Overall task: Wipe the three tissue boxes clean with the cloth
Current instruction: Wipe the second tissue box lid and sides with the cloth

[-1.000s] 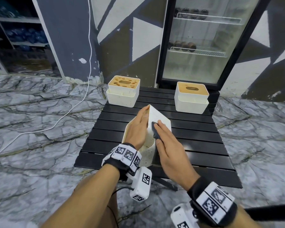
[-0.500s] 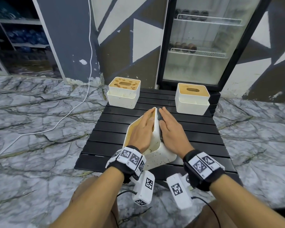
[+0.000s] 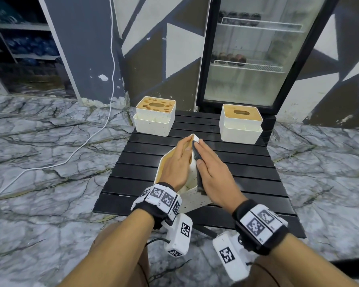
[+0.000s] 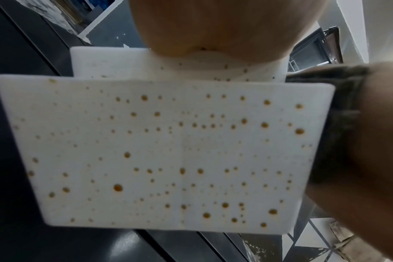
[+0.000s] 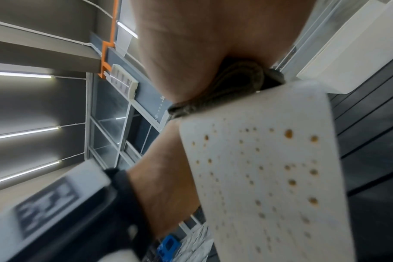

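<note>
— What are the fingers doing?
— The right hand (image 3: 214,175) lies flat, fingers straight, pressing a dark cloth (image 3: 197,157) against the side of the tilted tissue box (image 3: 192,196). The left hand (image 3: 177,164) rests flat on its wooden top.
— Where is that box?
— On the near middle of the black slatted table (image 3: 257,172), brown spots on its near face. The two other tissue boxes (image 3: 154,118) (image 3: 240,124) stand upright at the far edge.
</note>
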`<action>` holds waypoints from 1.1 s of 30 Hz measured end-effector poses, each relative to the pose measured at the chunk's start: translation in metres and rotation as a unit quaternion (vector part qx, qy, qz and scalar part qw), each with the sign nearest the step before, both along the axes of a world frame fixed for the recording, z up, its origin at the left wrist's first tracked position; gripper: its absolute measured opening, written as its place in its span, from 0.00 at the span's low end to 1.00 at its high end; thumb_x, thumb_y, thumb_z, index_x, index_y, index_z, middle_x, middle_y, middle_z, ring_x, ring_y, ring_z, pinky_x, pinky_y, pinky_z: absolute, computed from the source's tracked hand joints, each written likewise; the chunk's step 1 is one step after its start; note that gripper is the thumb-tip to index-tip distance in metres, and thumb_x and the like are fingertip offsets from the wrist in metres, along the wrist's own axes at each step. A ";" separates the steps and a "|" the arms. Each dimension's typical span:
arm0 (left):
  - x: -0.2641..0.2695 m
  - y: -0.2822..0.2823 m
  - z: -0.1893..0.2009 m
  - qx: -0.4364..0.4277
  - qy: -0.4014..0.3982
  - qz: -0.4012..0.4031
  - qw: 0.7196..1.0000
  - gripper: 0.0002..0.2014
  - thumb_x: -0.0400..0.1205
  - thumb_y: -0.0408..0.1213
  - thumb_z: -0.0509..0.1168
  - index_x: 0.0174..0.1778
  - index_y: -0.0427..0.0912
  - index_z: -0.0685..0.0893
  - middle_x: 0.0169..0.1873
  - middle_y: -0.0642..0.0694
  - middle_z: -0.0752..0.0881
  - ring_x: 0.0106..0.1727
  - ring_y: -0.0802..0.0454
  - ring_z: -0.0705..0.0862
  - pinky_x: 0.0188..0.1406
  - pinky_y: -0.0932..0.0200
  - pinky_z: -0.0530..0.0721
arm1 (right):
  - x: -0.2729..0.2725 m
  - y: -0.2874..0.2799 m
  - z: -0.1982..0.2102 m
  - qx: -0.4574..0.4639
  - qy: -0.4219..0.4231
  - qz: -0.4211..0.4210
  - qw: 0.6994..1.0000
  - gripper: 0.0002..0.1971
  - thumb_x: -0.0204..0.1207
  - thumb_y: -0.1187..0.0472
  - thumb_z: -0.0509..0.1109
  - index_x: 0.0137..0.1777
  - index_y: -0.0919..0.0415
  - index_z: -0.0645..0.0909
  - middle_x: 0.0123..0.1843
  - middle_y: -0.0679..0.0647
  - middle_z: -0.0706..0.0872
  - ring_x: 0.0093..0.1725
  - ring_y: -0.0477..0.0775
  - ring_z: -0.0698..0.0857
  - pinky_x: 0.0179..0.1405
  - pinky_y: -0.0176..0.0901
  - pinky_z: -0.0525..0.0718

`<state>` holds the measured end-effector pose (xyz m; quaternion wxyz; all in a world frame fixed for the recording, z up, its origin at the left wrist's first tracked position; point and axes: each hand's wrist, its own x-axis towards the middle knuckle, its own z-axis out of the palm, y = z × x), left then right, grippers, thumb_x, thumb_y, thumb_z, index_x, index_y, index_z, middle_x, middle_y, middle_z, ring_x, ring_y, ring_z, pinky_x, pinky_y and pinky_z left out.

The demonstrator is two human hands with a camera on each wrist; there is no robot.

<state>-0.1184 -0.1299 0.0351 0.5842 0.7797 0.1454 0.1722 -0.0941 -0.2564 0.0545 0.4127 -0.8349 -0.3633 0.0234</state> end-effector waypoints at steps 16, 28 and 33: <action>0.000 0.001 -0.002 -0.007 -0.003 0.022 1.000 0.16 0.91 0.52 0.51 0.73 0.68 0.75 0.61 0.57 0.86 0.60 0.59 0.83 0.58 0.61 0.78 | -0.022 -0.014 -0.009 -0.005 -0.016 0.009 1.000 0.24 0.87 0.58 0.52 0.82 0.49 0.58 0.83 0.38 0.55 0.80 0.29 0.52 0.77 0.23 0.47; 0.001 0.002 0.000 0.002 -0.002 0.011 1.000 0.17 0.91 0.51 0.50 0.75 0.67 0.73 0.65 0.60 0.84 0.59 0.64 0.82 0.53 0.70 0.74 | 0.018 0.004 0.006 -0.074 -0.020 0.027 0.997 0.25 0.88 0.57 0.49 0.84 0.53 0.52 0.85 0.44 0.51 0.83 0.39 0.48 0.77 0.27 0.45; 0.001 0.004 -0.002 -0.002 0.009 0.021 1.000 0.16 0.91 0.52 0.50 0.74 0.69 0.73 0.59 0.57 0.87 0.56 0.59 0.84 0.53 0.62 0.76 | 0.039 0.011 0.006 -0.093 -0.014 0.023 0.995 0.25 0.88 0.57 0.48 0.84 0.54 0.52 0.85 0.46 0.50 0.83 0.42 0.49 0.77 0.29 0.45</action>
